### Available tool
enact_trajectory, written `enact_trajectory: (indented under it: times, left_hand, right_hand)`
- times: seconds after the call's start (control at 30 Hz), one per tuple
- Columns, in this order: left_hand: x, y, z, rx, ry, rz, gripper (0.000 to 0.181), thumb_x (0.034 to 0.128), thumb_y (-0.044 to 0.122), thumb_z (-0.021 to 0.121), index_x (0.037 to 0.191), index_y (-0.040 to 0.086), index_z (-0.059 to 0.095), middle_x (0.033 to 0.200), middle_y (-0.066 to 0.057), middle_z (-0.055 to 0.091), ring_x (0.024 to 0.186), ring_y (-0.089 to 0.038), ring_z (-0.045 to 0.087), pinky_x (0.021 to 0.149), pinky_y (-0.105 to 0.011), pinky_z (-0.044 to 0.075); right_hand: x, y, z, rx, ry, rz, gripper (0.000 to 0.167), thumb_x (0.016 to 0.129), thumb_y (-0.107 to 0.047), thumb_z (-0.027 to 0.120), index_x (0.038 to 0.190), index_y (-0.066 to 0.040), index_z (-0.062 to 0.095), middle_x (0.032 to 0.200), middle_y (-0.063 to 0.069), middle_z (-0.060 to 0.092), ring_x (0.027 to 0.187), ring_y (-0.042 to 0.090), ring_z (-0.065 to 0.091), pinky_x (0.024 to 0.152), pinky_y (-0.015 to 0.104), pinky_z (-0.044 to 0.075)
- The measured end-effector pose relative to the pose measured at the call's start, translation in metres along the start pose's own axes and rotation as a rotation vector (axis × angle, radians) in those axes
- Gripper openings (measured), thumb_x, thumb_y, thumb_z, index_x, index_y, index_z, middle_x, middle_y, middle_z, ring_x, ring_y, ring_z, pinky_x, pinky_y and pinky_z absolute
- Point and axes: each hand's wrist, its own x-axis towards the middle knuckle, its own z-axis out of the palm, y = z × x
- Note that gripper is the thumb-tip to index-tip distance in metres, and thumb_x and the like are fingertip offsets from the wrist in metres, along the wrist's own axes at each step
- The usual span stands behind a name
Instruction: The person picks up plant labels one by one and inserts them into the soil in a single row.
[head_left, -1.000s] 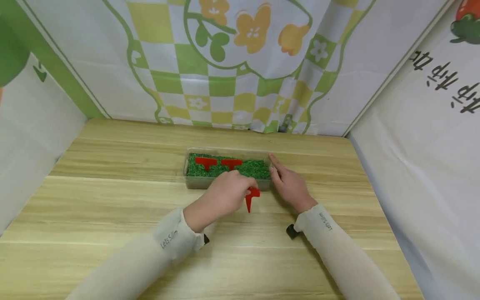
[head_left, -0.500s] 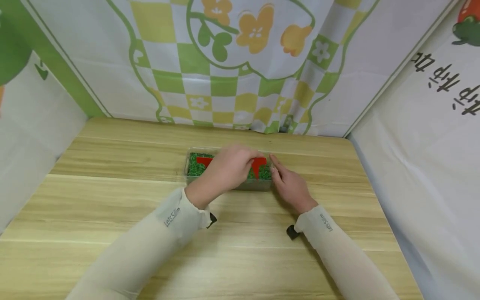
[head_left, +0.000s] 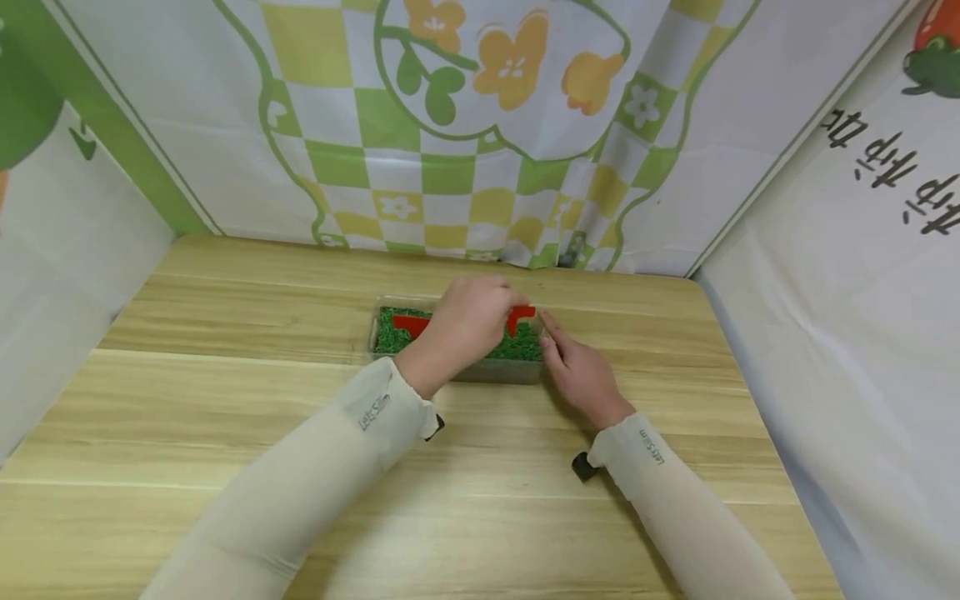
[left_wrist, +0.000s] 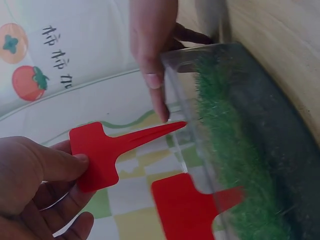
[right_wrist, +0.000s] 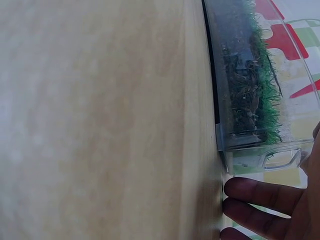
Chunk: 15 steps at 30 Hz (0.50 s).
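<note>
In the head view, my left hand [head_left: 468,321] is over the middle of a clear plastic box [head_left: 498,372] filled with green artificial grass [head_left: 392,337]. Thumb and fingers pinch the head of a red T-shaped plant label [left_wrist: 97,155]. Its pointed stem is above the grass, near the box's right end, apart from it in the left wrist view. Another red plant label [left_wrist: 182,205] stands with its stem in the grass; one more red label [head_left: 407,323] shows at the left. My right hand [head_left: 585,375] rests against the box's right end, fingers mostly straight.
The box stands on a light wooden table [head_left: 225,400] towards its back edge. Behind hangs a checked, flowered cloth [head_left: 450,175]. White sheets close in both sides. Dark wrist straps [head_left: 583,467] show below the sleeves.
My left hand has carried the held plant label from in front of the box, up and away from me, to over the grass at the right. The right hand has stayed in place.
</note>
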Motion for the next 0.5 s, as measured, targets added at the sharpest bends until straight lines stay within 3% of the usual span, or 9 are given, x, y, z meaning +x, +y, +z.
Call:
enact_trajectory:
  times: [0.27, 0.5]
  left_hand:
    - [0.007, -0.002, 0.017, 0.036, -0.045, -0.016, 0.037, 0.0909, 0.003, 0.068, 0.119, 0.025, 0.076, 0.109, 0.003, 0.073, 0.095, -0.017, 0.068, 0.081, -0.039, 0.055]
    - [0.010, -0.004, 0.023, 0.019, -0.095, -0.044, 0.039, 0.0921, 0.002, 0.066, 0.123, 0.024, 0.074, 0.115, 0.001, 0.072, 0.101, -0.019, 0.068, 0.089, -0.042, 0.054]
  right_hand:
    - [0.000, 0.001, 0.002, -0.003, 0.014, -0.003, 0.053, 0.108, -0.047, 0.029, 0.159, -0.032, 0.027, 0.071, 0.002, 0.060, 0.068, 0.019, 0.059, 0.061, 0.038, 0.048]
    - [0.001, 0.003, 0.003, -0.006, 0.014, -0.015, 0.054, 0.108, -0.051, 0.026, 0.159, -0.035, 0.026, 0.064, 0.000, 0.053, 0.064, 0.019, 0.056, 0.059, 0.037, 0.045]
